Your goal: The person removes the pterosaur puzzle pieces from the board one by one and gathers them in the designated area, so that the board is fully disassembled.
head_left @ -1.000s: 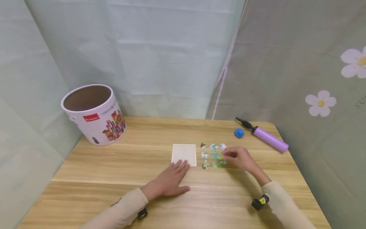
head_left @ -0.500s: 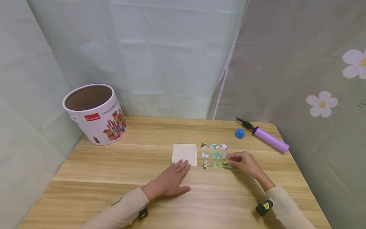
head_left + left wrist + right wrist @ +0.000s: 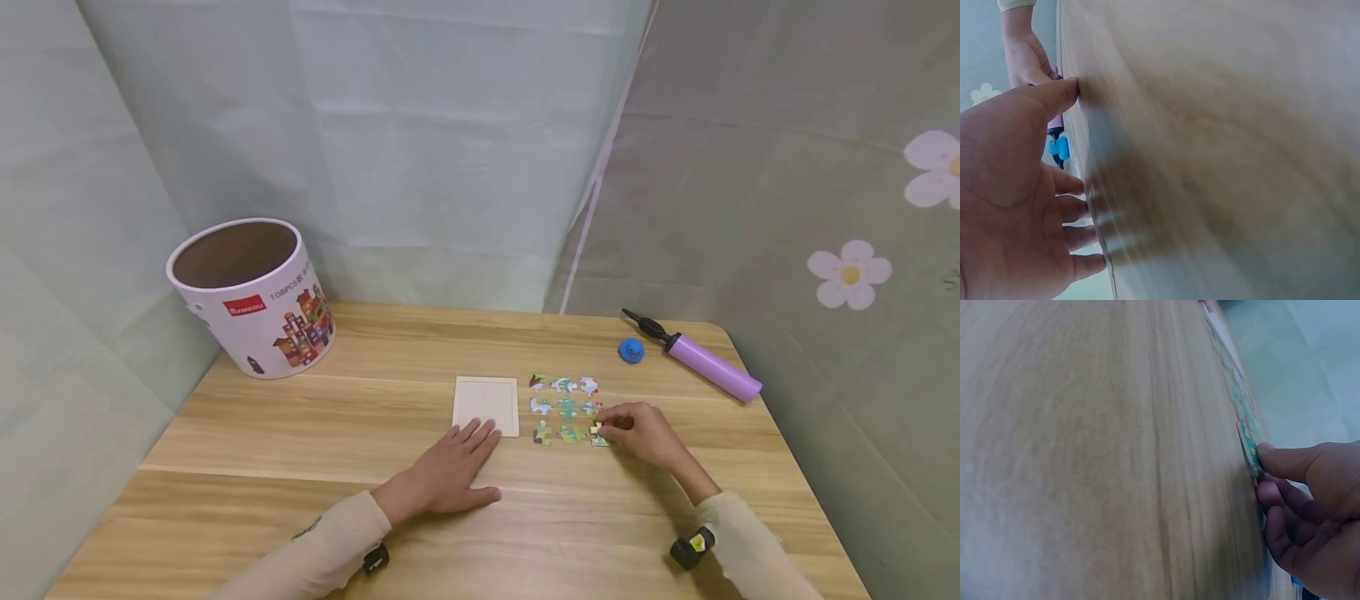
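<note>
My left hand rests flat, fingers spread, with its fingertips on the near edge of a square pale wooden puzzle tray. To the tray's right, colourful jigsaw pieces lie in three spaced rows of three. At the near right corner of this group, my right hand pinches a green jigsaw piece between thumb and fingers. The right wrist view shows the piece tilted slightly, close to the tabletop, with the thumb on it. Part of it is hidden by the fingers.
A large white bucket printed with toy blocks stands at the back left of the wooden table. At the back right lie a purple hand pump and a small blue object. Fabric walls border the table.
My right hand has moved slightly right and nearer, bringing the pinched jigsaw piece to the near right corner of the group. My left hand has stayed on the tray.
</note>
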`<action>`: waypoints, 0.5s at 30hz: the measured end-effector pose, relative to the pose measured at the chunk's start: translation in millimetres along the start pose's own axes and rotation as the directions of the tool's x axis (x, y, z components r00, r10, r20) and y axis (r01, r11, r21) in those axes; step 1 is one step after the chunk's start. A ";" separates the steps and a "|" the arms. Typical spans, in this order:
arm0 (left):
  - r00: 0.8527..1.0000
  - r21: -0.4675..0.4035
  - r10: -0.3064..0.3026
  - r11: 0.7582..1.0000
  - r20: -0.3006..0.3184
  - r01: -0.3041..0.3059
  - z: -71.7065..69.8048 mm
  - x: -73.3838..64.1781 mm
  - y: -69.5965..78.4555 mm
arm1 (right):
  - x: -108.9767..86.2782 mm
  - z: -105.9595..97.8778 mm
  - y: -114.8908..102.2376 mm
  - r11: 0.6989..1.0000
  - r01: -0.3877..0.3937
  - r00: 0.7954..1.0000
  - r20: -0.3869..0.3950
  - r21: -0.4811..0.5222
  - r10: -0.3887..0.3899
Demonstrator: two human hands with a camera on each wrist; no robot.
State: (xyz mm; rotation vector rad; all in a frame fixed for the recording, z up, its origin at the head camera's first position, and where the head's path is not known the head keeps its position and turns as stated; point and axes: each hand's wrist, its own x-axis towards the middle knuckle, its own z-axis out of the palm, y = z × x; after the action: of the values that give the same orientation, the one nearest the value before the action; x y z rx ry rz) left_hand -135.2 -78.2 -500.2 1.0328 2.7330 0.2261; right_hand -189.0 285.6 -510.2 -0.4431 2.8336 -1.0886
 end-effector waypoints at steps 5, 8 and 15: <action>1.000 0.002 -0.002 1.000 -0.001 0.002 0.0 -0.4 0.3 | 0.5 0.4 -0.5 1.000 0.000 1.000 0.008 -0.012 0.000; 1.000 0.001 -0.002 1.000 0.003 0.002 -0.9 -0.6 1.0 | 0.4 0.5 -1.0 1.000 0.002 1.000 0.011 -0.019 -0.002; 1.000 -0.002 -0.004 1.000 0.008 0.004 -2.2 -1.1 2.0 | 0.8 -4.1 -4.6 0.999 0.037 0.999 -0.005 -0.013 -0.037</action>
State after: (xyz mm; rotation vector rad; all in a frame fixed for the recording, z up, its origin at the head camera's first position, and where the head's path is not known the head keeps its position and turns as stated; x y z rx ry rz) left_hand -133.7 -77.6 -497.4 1.0251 2.7271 0.2243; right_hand -189.4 284.7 -504.0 -0.4962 2.8498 -1.0799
